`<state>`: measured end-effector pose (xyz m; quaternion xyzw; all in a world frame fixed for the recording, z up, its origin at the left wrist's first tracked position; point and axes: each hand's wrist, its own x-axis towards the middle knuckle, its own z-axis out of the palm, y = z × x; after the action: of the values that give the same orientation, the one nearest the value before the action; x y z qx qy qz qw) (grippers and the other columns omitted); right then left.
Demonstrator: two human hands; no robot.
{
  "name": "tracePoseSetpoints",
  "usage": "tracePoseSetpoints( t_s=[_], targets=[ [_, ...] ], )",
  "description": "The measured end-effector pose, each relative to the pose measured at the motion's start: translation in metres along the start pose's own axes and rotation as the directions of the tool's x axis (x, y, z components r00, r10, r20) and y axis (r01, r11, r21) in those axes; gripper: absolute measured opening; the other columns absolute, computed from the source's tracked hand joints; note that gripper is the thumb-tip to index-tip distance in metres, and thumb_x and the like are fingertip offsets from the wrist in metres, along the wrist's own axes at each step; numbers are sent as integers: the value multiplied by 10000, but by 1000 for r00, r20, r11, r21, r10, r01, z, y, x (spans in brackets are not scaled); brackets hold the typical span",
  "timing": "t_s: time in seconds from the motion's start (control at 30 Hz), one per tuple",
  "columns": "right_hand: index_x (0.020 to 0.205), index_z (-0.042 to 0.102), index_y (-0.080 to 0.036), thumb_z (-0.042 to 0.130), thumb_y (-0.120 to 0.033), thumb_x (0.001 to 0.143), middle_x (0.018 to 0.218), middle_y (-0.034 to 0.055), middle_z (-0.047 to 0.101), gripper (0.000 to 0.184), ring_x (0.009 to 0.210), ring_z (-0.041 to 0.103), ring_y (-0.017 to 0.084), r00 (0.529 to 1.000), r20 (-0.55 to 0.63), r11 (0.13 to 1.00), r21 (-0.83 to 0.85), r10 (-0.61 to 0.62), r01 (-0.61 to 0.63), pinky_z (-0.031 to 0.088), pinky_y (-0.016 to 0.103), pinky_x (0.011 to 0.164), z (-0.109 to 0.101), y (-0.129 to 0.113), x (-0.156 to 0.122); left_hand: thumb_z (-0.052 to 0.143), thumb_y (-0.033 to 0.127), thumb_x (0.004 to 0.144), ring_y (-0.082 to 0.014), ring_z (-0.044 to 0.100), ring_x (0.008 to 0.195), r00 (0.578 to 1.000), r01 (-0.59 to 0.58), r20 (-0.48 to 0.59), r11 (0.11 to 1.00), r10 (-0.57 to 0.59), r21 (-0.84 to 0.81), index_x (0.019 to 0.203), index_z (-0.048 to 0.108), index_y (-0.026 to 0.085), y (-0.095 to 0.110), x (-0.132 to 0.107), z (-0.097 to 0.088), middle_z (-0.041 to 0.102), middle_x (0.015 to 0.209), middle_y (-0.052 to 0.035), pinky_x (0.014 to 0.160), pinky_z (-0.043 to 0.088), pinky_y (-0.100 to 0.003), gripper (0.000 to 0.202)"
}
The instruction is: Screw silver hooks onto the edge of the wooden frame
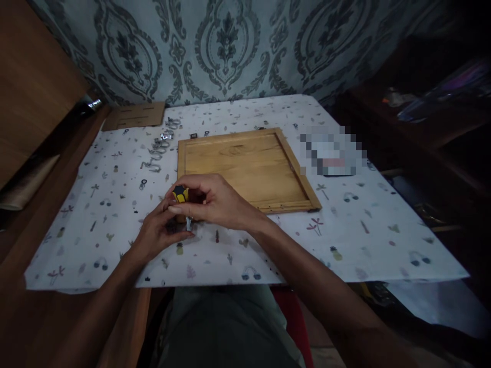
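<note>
In the head view, I see a wooden panel (245,158) lying flat on the cloth-covered worktop (230,273). At its near left corner, the right hand (218,202) has its grip closed around a yellow-and-black handle (180,194), which is probably of a screwdriver. The left hand (153,231) is just beside it, close to a small metal piece (189,224); what its grip holds I cannot tell, because its fingers are partly hidden. For doing this step well, in my judgement, the handle should be kept in line with its work, the pressure should be even, and the left hand should steady the corner without coming under the tool. A row of metal pieces (158,148) lies to the left of the panel.
</note>
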<state>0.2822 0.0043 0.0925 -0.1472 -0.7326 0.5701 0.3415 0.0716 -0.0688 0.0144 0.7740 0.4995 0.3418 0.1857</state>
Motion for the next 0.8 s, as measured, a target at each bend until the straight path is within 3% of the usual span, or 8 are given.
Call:
tracePoseSetpoints(
  t_s=[0.13, 0.3, 0.47, 0.57, 0.8],
  targets=[
    [752, 562, -178, 714, -462, 864, 654, -59, 496, 340, 593, 487, 83, 999, 37, 993, 117, 19, -23, 383, 213, 549, 0, 3, -1, 795, 555, 800, -244, 661, 987, 1000, -10, -14, 1000, 10, 21, 1090, 715, 271, -2, 0, 0, 656, 1022, -40, 877, 595, -432, 413],
    [724, 526, -185, 747, -513, 823, 646, -67, 471, 408, 587, 417, 68, 994, -91, 998, 12, -56, 57, 318, 208, 529, 7, 8, 3, 785, 566, 806, -199, 636, 823, 1000, 10, -11, 1000, -10, 6, 1002, 722, 233, -3, -1, 0, 627, 908, -24, 719, 583, -358, 391],
    [770, 571, -188, 721, -507, 864, 714, -42, 529, 365, 644, 481, 83, 971, -217, 994, -56, -103, 93, 392, 207, 551, 8, 1, -3, 801, 520, 808, -230, 648, 969, 1000, 20, 10, 1000, -20, -10, 1100, 727, 257, 2, 0, -2, 644, 1047, -48, 853, 592, -397, 400],
    [800, 609, -195, 736, -475, 868, 730, -33, 564, 315, 640, 508, 91, 940, -332, 995, -74, -82, 61, 446, 213, 558, 8, -7, -11, 793, 513, 820, -215, 649, 981, 1000, 17, 25, 1000, -16, -19, 1153, 713, 263, 4, 0, -3, 625, 1084, -50, 846, 586, -370, 424],
    [820, 642, -187, 749, -452, 863, 748, -19, 584, 289, 619, 531, 90, 919, -395, 999, -40, -14, -2, 478, 210, 522, 11, -2, -28, 799, 472, 826, -206, 629, 962, 999, 35, 42, 999, -34, -16, 1177, 696, 245, 5, 0, -3, 612, 1072, -49, 852, 567, -365, 430]
  ],
)
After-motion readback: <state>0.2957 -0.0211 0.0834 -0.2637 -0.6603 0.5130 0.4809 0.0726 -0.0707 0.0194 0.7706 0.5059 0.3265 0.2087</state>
